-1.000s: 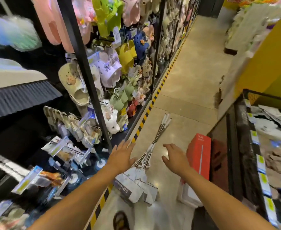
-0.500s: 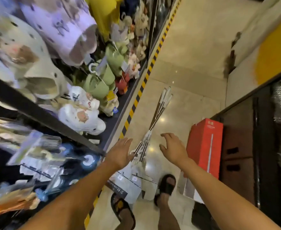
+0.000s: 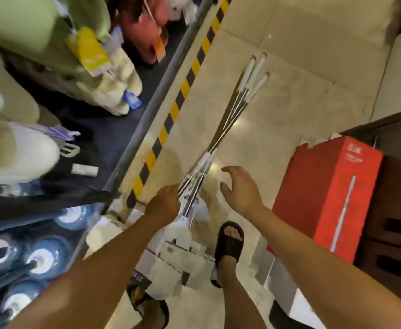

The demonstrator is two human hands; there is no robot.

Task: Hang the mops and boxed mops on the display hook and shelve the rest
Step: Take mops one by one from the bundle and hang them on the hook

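Observation:
A bundle of mops (image 3: 228, 119) lies on the tiled floor, with steel poles, white grips at the far end and white flat heads (image 3: 180, 257) in card sleeves near my feet. My left hand (image 3: 163, 205) is curled around the poles just above the heads. My right hand (image 3: 242, 191) hovers open to the right of the poles, fingers spread and holding nothing. A tall red boxed mop (image 3: 329, 193) stands upright on the floor at the right, against a dark cabinet.
On the left, a display rack (image 3: 152, 108) holds hanging slippers, with blue-and-white round items (image 3: 43, 257) lower down. A yellow-black hazard stripe (image 3: 178, 100) runs along its base. My sandalled feet (image 3: 229, 243) stand beside the mop heads. A dark cabinet (image 3: 398, 210) stands on the right.
The view has tilted down and closer to the floor. My left hand has dropped onto the mop poles and curled round them. My right hand stays open beside them.

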